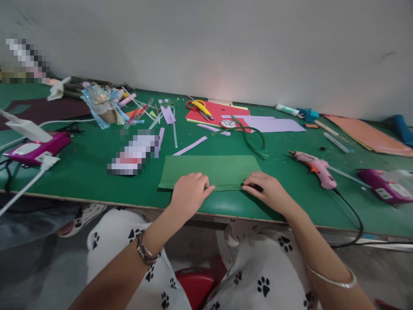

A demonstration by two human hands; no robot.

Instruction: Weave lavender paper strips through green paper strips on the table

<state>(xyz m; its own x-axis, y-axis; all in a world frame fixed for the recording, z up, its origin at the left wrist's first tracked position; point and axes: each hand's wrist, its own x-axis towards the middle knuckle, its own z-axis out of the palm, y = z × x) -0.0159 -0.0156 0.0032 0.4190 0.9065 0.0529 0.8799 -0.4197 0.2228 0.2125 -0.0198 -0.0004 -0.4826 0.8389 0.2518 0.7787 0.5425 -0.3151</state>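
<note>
A green paper sheet (211, 170) lies flat on the green table (87, 172), close to its front edge. My left hand (189, 193) rests on the sheet's near edge, fingers curled and pressing down on the paper. At the near right corner of the sheet my right hand (267, 189) is closed, pinching the paper's edge with a small dark object under its fingers. Both hands sit about a hand's width apart along the same edge.
A pink glue gun (314, 168) with a black cord lies right of the sheet. Yellow-and-orange scissors (199, 107) rest on red paper (219, 114) at the back. Purple strips, a lavender sheet (274, 125), magenta power strips (35, 150) and craft scraps lie around.
</note>
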